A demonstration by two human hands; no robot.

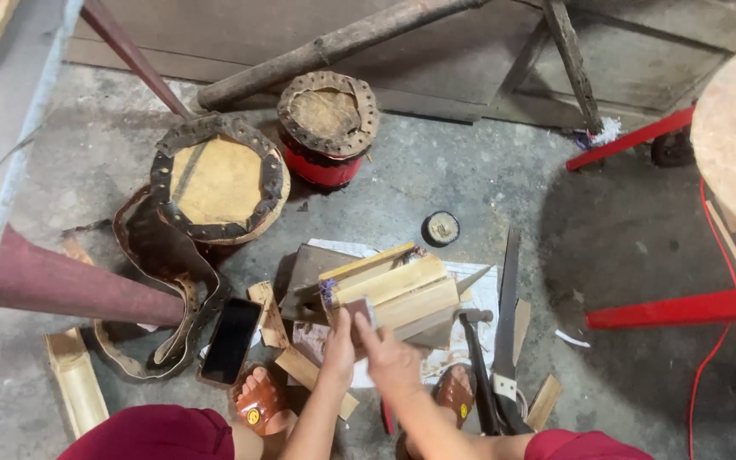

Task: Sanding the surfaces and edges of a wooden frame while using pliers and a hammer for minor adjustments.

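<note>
Wooden block point(398, 294) under both hands, hammer point(476, 358) just right.

Your left hand point(338, 349) and right hand point(389, 358) meet at the near end of a bundle of pale bamboo slats point(398, 294) lying on paper point(479, 290); grip blurred, cannot tell. Hammer point(474, 358) and saw point(504, 324) lie just right of your hands, dark phone point(232, 339) to the left. Two small drums point(327, 128) stand beyond on the concrete floor point(436, 170).
</note>
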